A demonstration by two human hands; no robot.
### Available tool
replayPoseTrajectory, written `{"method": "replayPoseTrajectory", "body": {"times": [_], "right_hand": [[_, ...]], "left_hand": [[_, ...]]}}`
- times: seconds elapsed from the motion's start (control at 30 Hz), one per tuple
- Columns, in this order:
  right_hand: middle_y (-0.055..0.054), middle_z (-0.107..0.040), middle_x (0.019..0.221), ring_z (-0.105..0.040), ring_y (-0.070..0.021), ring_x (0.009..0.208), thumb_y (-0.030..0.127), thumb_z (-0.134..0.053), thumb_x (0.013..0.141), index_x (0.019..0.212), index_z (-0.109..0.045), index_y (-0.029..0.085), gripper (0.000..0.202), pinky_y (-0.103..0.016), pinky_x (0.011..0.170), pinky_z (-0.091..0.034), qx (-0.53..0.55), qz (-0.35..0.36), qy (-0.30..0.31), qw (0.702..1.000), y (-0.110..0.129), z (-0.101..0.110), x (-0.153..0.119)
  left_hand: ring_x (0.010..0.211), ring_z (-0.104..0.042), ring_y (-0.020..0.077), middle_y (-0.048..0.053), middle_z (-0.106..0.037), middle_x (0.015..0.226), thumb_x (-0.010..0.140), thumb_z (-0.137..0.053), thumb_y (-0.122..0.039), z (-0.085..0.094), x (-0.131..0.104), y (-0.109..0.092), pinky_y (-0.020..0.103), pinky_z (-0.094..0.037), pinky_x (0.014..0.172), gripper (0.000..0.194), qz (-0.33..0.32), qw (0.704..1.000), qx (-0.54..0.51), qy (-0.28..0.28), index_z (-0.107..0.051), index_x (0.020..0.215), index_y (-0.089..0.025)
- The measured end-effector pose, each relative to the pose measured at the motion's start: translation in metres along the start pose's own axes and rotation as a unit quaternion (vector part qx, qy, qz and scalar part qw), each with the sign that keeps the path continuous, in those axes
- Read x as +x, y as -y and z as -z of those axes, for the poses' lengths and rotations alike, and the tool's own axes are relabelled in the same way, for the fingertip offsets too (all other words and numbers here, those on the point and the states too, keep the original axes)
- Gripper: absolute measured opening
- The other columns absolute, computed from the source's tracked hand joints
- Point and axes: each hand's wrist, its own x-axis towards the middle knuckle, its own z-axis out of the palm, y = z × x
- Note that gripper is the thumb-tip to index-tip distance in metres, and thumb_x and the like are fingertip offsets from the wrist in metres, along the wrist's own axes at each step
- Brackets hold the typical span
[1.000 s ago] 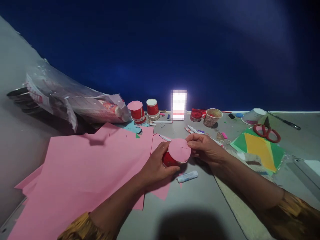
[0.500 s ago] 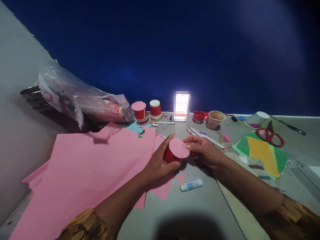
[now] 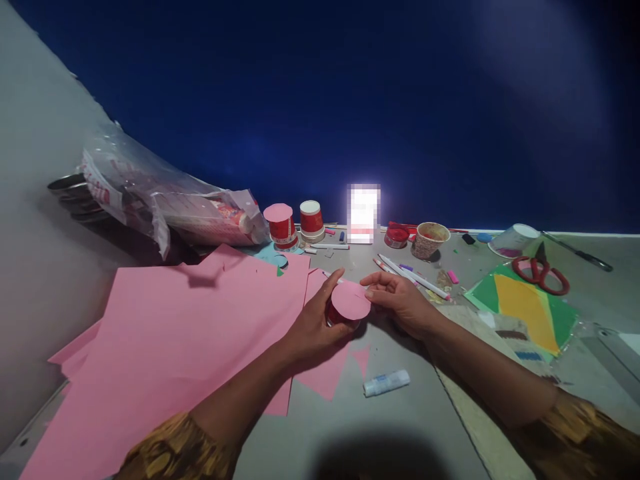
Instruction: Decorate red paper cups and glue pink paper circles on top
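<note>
My left hand (image 3: 316, 321) is wrapped round a small red paper cup (image 3: 332, 317), thumb on the near side and fingers on the far side. A round pink paper disc (image 3: 351, 302) covers the cup's top and reaches past its rim. At the disc's right edge, the thumb and forefinger of my right hand (image 3: 400, 301) are pinched together. Most of the cup's side is hidden by the disc and my left hand. Nearer to me, a white glue tube (image 3: 387, 383) lies on the grey table (image 3: 345, 433).
Large pink paper sheets (image 3: 200, 333) spread across the left. At the back stand a pink-topped red cup (image 3: 283, 230), another red cup (image 3: 311, 220) and a bright, blurred-out screen (image 3: 364, 213). White markers (image 3: 413, 275), red-handled scissors (image 3: 540, 275) and coloured paper (image 3: 525, 307) lie right.
Both hands have shifted slightly left with the cup, and the disc's top faces me more. The glue tube has moved a little towards me and turned, so its label shows less.
</note>
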Motion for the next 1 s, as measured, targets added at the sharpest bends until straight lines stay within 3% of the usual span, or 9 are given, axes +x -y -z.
{"method": "replayPoseTrajectory", "body": {"times": [0.13,0.23,0.33,0.43,0.53,0.63,0.77,1.0], "right_hand": [[0.004,-0.061,0.068,-0.051,-0.0106,0.06,0.041,-0.096,0.067,0.095,-0.075,0.019,0.042,-0.024,0.056,-0.038,-0.015,0.017,-0.006,1.0,-0.001,-0.002,0.001],[0.004,-0.059,0.066,-0.051,-0.0112,0.06,0.041,-0.096,0.067,0.095,-0.075,0.018,0.042,-0.025,0.057,-0.038,-0.018,0.021,-0.001,1.0,-0.001,-0.003,0.001],[0.004,-0.06,0.067,-0.051,-0.0118,0.06,0.043,-0.095,0.068,0.096,-0.074,0.018,0.043,-0.025,0.058,-0.037,-0.022,0.017,0.0,1.0,0.0,-0.004,0.0],[0.004,-0.058,0.066,-0.049,-0.0113,0.06,0.044,-0.094,0.069,0.095,-0.074,0.018,0.042,-0.026,0.057,-0.034,-0.041,0.024,0.002,0.999,0.002,-0.006,-0.001],[0.006,-0.055,0.063,-0.044,-0.0104,0.057,0.043,-0.092,0.069,0.094,-0.073,0.017,0.04,-0.026,0.055,-0.03,-0.066,0.03,-0.002,0.997,0.006,-0.009,-0.003],[0.007,-0.053,0.062,-0.043,-0.0107,0.056,0.044,-0.088,0.072,0.094,-0.073,0.018,0.038,-0.026,0.055,-0.03,-0.094,0.034,-0.008,0.995,0.009,-0.01,-0.005],[0.002,-0.06,0.073,-0.052,-0.014,0.065,0.043,-0.084,0.077,0.096,-0.074,0.019,0.032,-0.029,0.062,-0.039,-0.163,0.091,-0.027,0.982,0.01,-0.008,-0.01],[0.0,-0.059,0.083,-0.054,-0.0154,0.069,0.027,-0.074,0.087,0.109,-0.08,0.024,0.023,-0.03,0.064,-0.042,-0.332,0.248,-0.035,0.909,0.001,-0.009,-0.015]], "left_hand": [[0.119,-0.066,0.0295,0.013,-0.061,0.141,0.079,-0.079,-0.023,0.009,0.0,-0.002,0.046,-0.059,0.097,0.106,0.007,0.998,0.048,0.032,-0.023,0.168,-0.031],[0.149,-0.044,0.0383,0.015,-0.042,0.163,0.067,-0.086,-0.022,0.02,0.002,-0.006,0.055,-0.041,0.121,0.118,-0.038,0.989,0.129,0.055,-0.025,0.168,-0.032],[0.157,-0.032,0.0375,0.012,-0.037,0.166,0.074,-0.085,-0.034,0.027,0.003,-0.009,0.055,-0.029,0.13,0.101,-0.097,0.986,0.124,0.051,-0.037,0.163,-0.032],[0.156,-0.036,0.0335,0.012,-0.047,0.16,0.091,-0.073,-0.046,0.023,0.005,-0.009,0.052,-0.03,0.129,0.068,-0.139,0.985,0.104,0.016,-0.054,0.154,-0.03],[0.154,-0.04,0.0333,0.012,-0.052,0.158,0.094,-0.071,-0.046,0.013,0.006,-0.005,0.052,-0.033,0.128,0.053,-0.137,0.983,0.123,-0.006,-0.065,0.144,-0.029],[0.15,-0.047,0.0327,0.013,-0.055,0.156,0.093,-0.073,-0.041,0.006,0.006,-0.002,0.051,-0.037,0.126,0.049,-0.118,0.984,0.131,-0.022,-0.069,0.14,-0.029],[0.146,-0.051,0.0309,0.012,-0.059,0.153,0.092,-0.073,-0.038,0.006,0.006,-0.001,0.049,-0.041,0.123,0.045,-0.113,0.984,0.132,-0.04,-0.071,0.136,-0.028],[0.141,-0.056,0.0293,0.012,-0.064,0.147,0.09,-0.076,-0.035,0.008,0.008,0.003,0.046,-0.045,0.12,0.045,-0.13,0.983,0.122,-0.039,-0.072,0.134,-0.027]]}}
